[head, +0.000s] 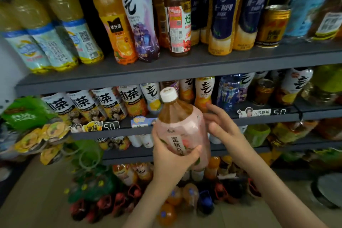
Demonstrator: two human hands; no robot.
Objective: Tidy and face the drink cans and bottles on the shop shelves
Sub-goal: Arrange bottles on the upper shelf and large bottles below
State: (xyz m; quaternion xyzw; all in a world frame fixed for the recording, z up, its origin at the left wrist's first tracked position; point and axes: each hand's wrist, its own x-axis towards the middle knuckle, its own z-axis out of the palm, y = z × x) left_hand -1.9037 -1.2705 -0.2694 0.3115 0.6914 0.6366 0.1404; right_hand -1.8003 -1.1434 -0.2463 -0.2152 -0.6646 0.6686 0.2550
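My left hand (172,155) grips a large tea bottle (182,126) with a pink label and white cap, held upright in front of the middle shelf (259,116). My right hand (222,127) rests against the bottle's right side, its fingers relaxed and nearly straight. Behind them stand white-labelled iced tea bottles (103,103) and slim drink bottles. The top shelf (166,72) carries yellow drink bottles (55,29), an orange juice bottle (116,27), a purple bottle (142,24), a red-labelled bottle (178,24), tall dark-labelled bottles (224,16) and a gold can (272,26).
Green and yellow snack packs (37,131) hang at the left of the shelving. Lower shelves and the floor in front hold more bottles (185,196). A round grey object (329,189) lies on the floor at the lower right. A price tag (277,112) clips onto the middle shelf edge.
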